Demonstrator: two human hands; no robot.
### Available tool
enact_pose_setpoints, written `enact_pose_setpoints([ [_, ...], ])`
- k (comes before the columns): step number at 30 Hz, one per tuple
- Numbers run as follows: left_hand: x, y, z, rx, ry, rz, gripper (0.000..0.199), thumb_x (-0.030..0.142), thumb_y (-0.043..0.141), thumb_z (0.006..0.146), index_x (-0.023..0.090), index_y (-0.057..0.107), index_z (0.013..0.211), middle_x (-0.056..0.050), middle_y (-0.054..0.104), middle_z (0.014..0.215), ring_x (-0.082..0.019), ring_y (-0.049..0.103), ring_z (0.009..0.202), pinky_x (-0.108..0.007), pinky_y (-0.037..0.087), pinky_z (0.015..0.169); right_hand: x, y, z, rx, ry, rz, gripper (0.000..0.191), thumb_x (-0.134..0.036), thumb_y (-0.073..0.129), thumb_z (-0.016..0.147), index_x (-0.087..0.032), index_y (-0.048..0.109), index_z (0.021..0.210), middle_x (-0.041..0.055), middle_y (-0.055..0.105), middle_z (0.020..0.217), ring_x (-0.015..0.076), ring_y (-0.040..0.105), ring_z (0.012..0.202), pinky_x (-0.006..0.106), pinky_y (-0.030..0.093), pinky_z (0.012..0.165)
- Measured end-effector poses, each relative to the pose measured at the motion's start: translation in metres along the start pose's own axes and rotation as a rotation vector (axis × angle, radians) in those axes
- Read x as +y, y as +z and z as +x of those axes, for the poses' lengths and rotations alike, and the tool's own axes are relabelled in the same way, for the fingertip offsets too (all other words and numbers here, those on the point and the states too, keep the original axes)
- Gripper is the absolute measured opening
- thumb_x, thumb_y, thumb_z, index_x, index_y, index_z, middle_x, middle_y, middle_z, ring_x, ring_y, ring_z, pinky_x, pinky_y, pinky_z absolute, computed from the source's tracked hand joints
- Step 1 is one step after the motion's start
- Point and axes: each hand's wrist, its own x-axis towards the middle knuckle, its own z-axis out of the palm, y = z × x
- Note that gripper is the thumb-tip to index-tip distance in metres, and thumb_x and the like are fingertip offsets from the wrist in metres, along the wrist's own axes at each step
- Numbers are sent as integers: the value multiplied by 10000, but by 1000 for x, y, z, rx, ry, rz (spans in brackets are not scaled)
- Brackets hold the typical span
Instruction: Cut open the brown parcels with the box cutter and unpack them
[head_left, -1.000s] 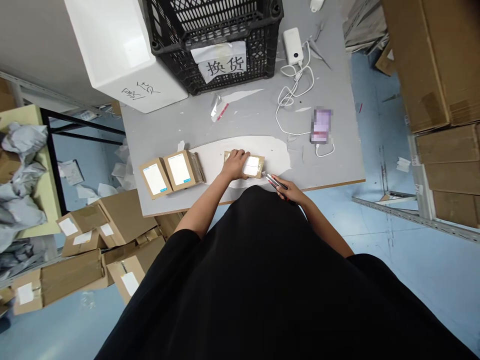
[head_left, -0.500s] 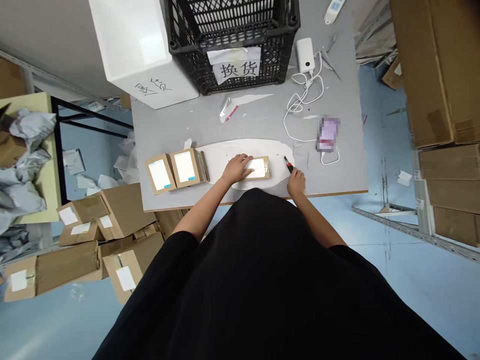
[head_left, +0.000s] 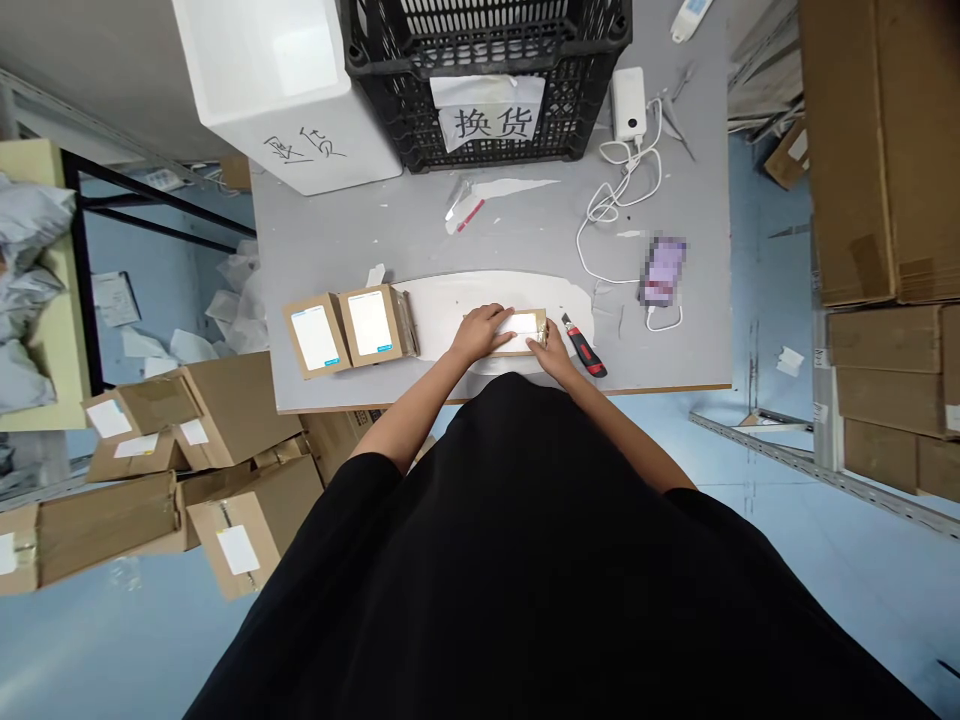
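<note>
A small cardboard box [head_left: 525,325] with a white label lies on a white sheet [head_left: 442,300] on the table. Its left end is under my left hand [head_left: 482,332], whose fingers and thumb grip it from above. My right hand [head_left: 550,350] holds the taped right end between thumb and fingers. Just right of that hand, a red and black utility knife [head_left: 585,348] rests on the table, partly over the sheet, blade end pointing away from me. Two brown cardboard boxes with white labels, a left one [head_left: 316,336] and a right one [head_left: 371,325], stand side by side at the left.
A white bin [head_left: 277,80] and a black plastic crate [head_left: 495,110] stand at the back of the table [head_left: 525,235]. A white charger [head_left: 628,103] with a tangled cable, tweezers and a phone [head_left: 663,272] lie right. Cartons [head_left: 232,410] are stacked at lower left.
My right hand has let go of the utility knife, leaving it on the table, and moved left onto the small box's right end. My left hand stays on the box. The view has shifted slightly.
</note>
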Motion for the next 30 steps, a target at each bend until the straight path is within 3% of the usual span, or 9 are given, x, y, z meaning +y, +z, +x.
enact_pose_setpoints([
  [5, 1, 3, -1, 28, 8, -17, 579, 484, 494, 962, 165, 505, 1445, -139, 573, 1390, -305, 539, 1245, -427, 400, 1063, -10, 10, 4, 21, 92, 79, 614, -292, 544, 842, -142, 443, 1429, 136, 594, 1377, 264, 566, 1254, 434, 425, 1110],
  [11, 6, 2, 4, -50, 34, 87, 528, 366, 505, 957, 154, 474, 1440, -172, 575, 1367, -324, 547, 1234, -446, 407, 1045, -12, 21, 5, 163, 215, 7, 620, -244, 576, 771, -168, 516, 1384, 133, 669, 1257, 317, 601, 1179, 520, 439, 1075],
  [15, 7, -3, 9, -116, 135, 203, 490, 264, 393, 990, 73, 433, 1440, -224, 573, 1333, -337, 530, 1246, -445, 429, 1016, -10, 18, 2, 119, 170, 18, 652, -275, 554, 822, -160, 452, 1456, 136, 641, 1319, 292, 592, 1217, 488, 432, 1094],
  [22, 0, -15, 14, -214, 174, 300, 413, 59, 283, 962, 90, 521, 1298, -205, 632, 1160, -299, 597, 1114, -400, 487, 856, -3, 12, -2, 56, 27, -22, 683, -345, 543, 881, -231, 375, 1532, 94, 636, 1343, 274, 568, 1263, 492, 420, 1116],
  [25, -3, -24, 19, -271, 188, 321, 349, 120, 298, 995, 99, 547, 1238, -192, 651, 1116, -294, 625, 1064, -387, 487, 813, -2, 11, -2, 78, 69, 2, 688, -314, 545, 868, -215, 382, 1529, 105, 598, 1399, 274, 533, 1313, 492, 390, 1143],
  [30, 1, -33, 21, -293, 129, 271, 367, 388, 361, 1034, 145, 561, 1222, -164, 674, 1092, -294, 651, 1017, -389, 493, 809, -1, 12, -3, 67, 81, 9, 662, -302, 541, 872, -170, 392, 1503, 142, 565, 1421, 286, 504, 1335, 477, 390, 1143],
])
